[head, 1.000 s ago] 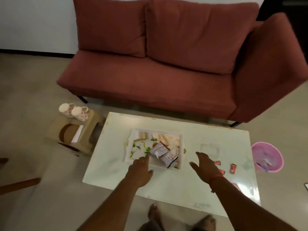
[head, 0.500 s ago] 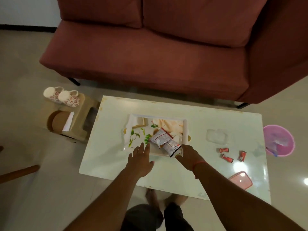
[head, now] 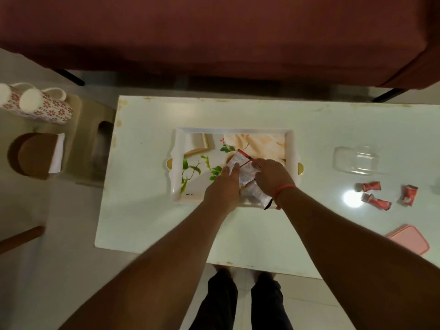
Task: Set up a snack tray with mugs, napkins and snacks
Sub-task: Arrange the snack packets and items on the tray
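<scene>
A white tray (head: 179, 148) with a leaf print and gold handles lies on the white table (head: 262, 229). Two silver snack packets sit in its right half. My left hand (head: 222, 186) grips the left edge of the upper snack packet (head: 245, 171), and my right hand (head: 271, 176) holds its right side. The lower packet (head: 258, 195) pokes out between my wrists over the tray's near rim. Two floral mugs (head: 45, 107) lie on their sides on a low stool at the left, by a napkin stack (head: 57, 154).
Three small red candy wrappers (head: 372, 186) lie on the table's right side, near a clear plastic container (head: 356, 160) and a pink lid (head: 408, 238). A red sofa (head: 214, 32) runs along the far side. The beige stool (head: 85, 139) also carries a brown round holder (head: 29, 156).
Both hands moved forward from the table's near side into the tray and closed on the upper snack packet. The camera tilted down and came closer to the table.
</scene>
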`<state>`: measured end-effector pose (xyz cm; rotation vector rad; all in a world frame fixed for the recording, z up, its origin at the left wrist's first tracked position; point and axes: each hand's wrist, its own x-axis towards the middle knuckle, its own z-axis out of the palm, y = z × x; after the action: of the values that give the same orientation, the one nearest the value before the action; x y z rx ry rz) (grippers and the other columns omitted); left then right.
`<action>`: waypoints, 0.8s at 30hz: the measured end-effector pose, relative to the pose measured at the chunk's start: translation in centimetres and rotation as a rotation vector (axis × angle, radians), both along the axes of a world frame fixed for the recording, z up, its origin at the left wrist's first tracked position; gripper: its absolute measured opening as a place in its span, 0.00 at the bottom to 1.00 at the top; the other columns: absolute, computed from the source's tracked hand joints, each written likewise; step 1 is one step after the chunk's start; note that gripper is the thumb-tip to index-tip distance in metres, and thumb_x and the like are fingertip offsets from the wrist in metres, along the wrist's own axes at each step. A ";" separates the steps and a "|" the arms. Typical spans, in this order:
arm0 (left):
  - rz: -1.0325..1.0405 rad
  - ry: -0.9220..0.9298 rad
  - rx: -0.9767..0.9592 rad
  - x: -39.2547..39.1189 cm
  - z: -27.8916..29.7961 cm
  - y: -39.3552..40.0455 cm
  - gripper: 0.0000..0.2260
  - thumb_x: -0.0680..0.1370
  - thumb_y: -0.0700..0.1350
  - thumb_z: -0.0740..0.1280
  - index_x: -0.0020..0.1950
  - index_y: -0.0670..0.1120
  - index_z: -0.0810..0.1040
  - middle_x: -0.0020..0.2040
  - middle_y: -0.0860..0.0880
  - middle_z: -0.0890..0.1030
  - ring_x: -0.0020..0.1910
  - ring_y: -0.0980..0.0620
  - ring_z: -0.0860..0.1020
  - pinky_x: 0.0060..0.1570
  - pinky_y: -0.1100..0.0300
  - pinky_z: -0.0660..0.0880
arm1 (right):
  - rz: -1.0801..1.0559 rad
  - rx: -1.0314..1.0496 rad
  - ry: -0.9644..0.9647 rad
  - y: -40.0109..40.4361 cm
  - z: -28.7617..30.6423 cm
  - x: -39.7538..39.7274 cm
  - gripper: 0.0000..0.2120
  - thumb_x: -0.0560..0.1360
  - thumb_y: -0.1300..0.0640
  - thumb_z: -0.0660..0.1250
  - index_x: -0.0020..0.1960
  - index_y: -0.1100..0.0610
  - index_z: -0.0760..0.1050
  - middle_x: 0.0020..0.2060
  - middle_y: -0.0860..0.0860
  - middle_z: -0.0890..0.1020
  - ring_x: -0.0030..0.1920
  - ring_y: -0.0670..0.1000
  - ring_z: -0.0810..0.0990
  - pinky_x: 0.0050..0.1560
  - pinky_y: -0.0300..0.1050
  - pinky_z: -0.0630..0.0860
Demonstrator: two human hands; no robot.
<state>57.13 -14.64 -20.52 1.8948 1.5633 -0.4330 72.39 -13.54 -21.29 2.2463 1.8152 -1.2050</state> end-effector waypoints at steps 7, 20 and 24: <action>0.219 -0.227 -0.004 -1.1 0.5 1.9 0.41 0.71 0.62 0.70 0.78 0.54 0.53 0.70 0.45 0.73 0.65 0.41 0.75 0.59 0.42 0.77 | -0.520 0.081 0.374 1.1 2.7 -1.6 0.14 0.75 0.66 0.61 0.48 0.55 0.83 0.47 0.47 0.84 0.48 0.46 0.81 0.44 0.28 0.74; 0.696 -0.564 -0.132 0.6 2.0 5.1 0.10 0.79 0.37 0.60 0.45 0.51 0.75 0.46 0.51 0.79 0.50 0.49 0.80 0.47 0.56 0.76 | -0.038 0.255 0.235 4.3 3.9 1.1 0.28 0.73 0.73 0.61 0.70 0.57 0.72 0.63 0.57 0.75 0.62 0.56 0.75 0.62 0.42 0.70; 1.049 -0.724 -0.242 1.4 1.6 5.1 0.06 0.79 0.41 0.61 0.48 0.48 0.76 0.45 0.47 0.82 0.45 0.51 0.81 0.47 0.53 0.79 | 0.139 0.048 0.150 4.5 2.1 1.3 0.24 0.76 0.62 0.65 0.71 0.54 0.70 0.64 0.60 0.73 0.64 0.61 0.74 0.66 0.52 0.70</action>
<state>58.53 -9.51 -18.88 0.6989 1.6114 0.4611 73.73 -9.05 -19.23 2.0631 2.0353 -1.3513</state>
